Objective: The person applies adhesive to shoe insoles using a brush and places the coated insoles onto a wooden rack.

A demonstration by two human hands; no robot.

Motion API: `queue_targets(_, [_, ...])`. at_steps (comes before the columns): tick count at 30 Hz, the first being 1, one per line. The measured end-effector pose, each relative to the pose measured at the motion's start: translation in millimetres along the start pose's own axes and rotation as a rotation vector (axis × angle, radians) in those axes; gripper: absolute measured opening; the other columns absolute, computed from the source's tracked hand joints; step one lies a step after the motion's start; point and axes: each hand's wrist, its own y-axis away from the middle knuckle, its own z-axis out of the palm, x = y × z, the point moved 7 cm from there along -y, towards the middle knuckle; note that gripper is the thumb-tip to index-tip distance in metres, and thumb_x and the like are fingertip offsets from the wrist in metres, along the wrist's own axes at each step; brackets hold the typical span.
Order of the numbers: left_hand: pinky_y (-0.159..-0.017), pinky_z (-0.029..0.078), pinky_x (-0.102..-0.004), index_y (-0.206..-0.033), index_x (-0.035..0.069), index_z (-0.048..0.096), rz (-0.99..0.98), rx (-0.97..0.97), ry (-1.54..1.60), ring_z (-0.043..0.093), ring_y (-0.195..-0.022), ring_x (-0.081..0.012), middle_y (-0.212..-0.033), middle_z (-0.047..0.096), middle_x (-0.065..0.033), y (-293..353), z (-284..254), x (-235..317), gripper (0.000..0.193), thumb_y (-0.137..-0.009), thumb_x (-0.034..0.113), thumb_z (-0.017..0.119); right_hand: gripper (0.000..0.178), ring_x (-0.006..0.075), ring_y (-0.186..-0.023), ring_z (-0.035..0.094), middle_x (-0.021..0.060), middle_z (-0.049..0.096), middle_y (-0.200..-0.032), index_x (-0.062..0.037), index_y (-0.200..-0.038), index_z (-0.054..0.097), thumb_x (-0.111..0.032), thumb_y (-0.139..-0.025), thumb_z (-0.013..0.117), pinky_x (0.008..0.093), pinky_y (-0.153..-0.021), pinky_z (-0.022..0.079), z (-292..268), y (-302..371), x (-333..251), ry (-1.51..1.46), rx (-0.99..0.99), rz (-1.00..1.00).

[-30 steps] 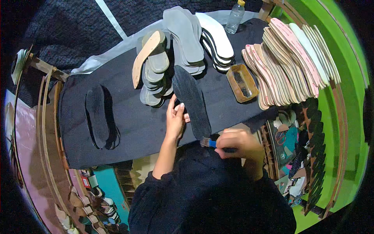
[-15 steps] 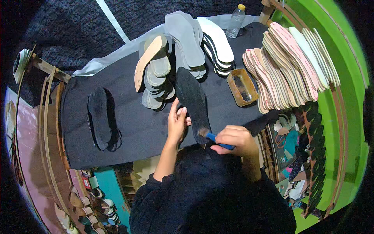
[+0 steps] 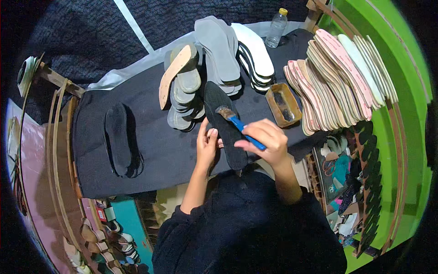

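Note:
My left hand (image 3: pixel 208 145) grips a long black insole (image 3: pixel 232 137) by its left edge, with the thumb in view and the other fingers partly under it. In my right hand (image 3: pixel 268 140) is a paintbrush (image 3: pixel 238 124) with a blue handle. Its brown bristles touch the upper part of the insole's face. Beyond the insole lies a stack of grey insoles (image 3: pixel 185 82), a tan insole (image 3: pixel 174 75) resting on top. An amber rectangular glue container (image 3: pixel 297 112) stands to the right of the brush.
Black insoles (image 3: pixel 119 139) lie at the table's left. Larger grey sole pieces (image 3: pixel 219 55) and white ones (image 3: pixel 258 52) are stacked at the back, near a clear bottle (image 3: pixel 276 31) with a yellow cap. Rows of pink and beige insoles (image 3: pixel 335 77) fill the right side.
My right hand has moved the brush from the insole's near end up to its far part. My left hand keeps its grip on the insole, which has tilted slightly.

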Motion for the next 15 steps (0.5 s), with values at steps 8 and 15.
queue_targets(8, [-0.056,0.047,-0.0202,-0.138,0.011,0.035,0.051,0.001,-0.097,0.048,-0.063,-0.0038,-0.08,0.048,0.0026,-1,-4,-6,0.048,-0.092,0.009,0.05,0.028,0.0236,-0.062,0.063,0.009,0.062,-0.069,-0.0027,-0.07,0.063,-0.024,-0.063,0.08,0.0294,-0.054,0.049,-7,20,-12,-0.066,-0.164,0.047])
queue_targets(15, [-0.054,0.045,-0.0201,-0.138,0.011,0.033,0.068,-0.026,-0.041,0.049,-0.063,-0.0046,-0.08,0.048,0.0023,0,4,-3,0.048,-0.093,0.011,0.049,0.036,0.0255,-0.072,0.065,0.0119,0.065,-0.08,-0.0008,-0.082,0.066,-0.03,-0.064,0.078,0.0304,-0.064,0.052,-18,-5,-5,-0.05,0.041,0.05])
